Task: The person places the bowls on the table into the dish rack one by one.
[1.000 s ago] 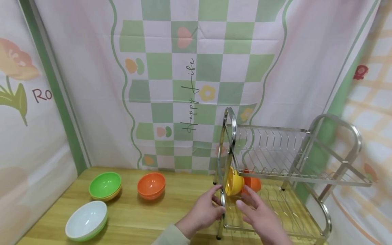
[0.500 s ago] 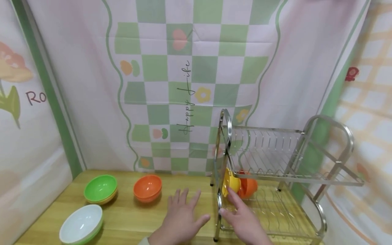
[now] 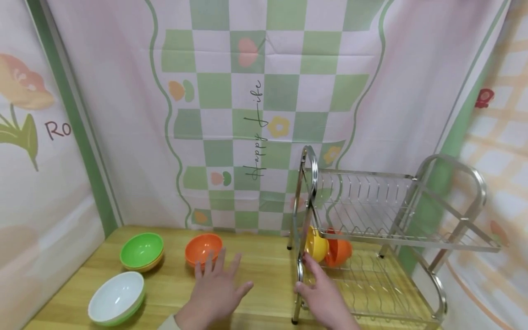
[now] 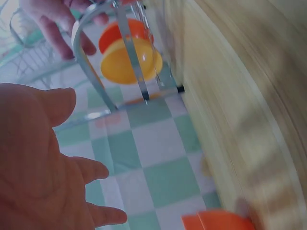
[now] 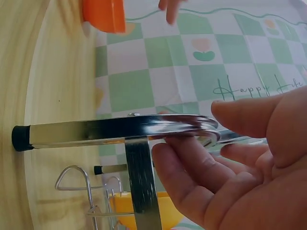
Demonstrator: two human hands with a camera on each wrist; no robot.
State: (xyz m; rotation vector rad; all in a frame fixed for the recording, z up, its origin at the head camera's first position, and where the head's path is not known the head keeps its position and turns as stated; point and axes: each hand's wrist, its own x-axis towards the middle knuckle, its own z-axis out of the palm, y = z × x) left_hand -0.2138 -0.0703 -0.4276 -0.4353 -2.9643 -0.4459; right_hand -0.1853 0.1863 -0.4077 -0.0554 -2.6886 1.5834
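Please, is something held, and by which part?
The left hand holds nothing. The right hand is at the near left post of the rack; whether it grips cannot be told.

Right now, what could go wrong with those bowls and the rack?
The left hand, spread close to the orange bowl on the table, might knock it. The right hand is at the side of the metal rack, so a tug could jolt the yellow bowl inside.

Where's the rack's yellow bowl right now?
In the head view, the yellow bowl sits low at the left end of the rack, just left of an orange bowl.
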